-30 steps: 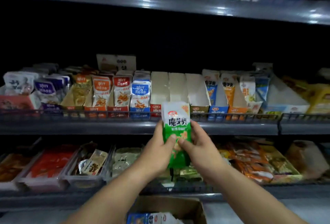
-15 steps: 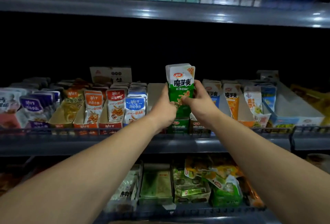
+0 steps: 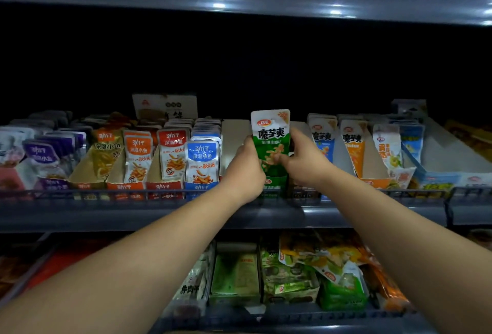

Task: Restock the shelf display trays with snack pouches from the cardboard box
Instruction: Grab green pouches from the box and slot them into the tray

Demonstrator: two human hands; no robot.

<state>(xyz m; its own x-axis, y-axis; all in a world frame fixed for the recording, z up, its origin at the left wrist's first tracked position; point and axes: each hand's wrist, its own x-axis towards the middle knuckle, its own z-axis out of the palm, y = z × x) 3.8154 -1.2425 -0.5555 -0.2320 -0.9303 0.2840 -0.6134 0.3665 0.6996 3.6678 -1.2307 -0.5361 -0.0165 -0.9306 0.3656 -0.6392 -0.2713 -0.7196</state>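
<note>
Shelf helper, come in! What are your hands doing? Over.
Upright green pouch gripped by left hand and right hand. Bottom behind green tray front. Nothing seen blocking.

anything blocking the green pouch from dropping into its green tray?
Nothing visible. The left hand and right hand hold the green pouch upright, its lower end already behind the front lip of the green tray.

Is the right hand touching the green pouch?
Touching. The head view shows the right hand pinching the green pouch at its right edge.
</note>
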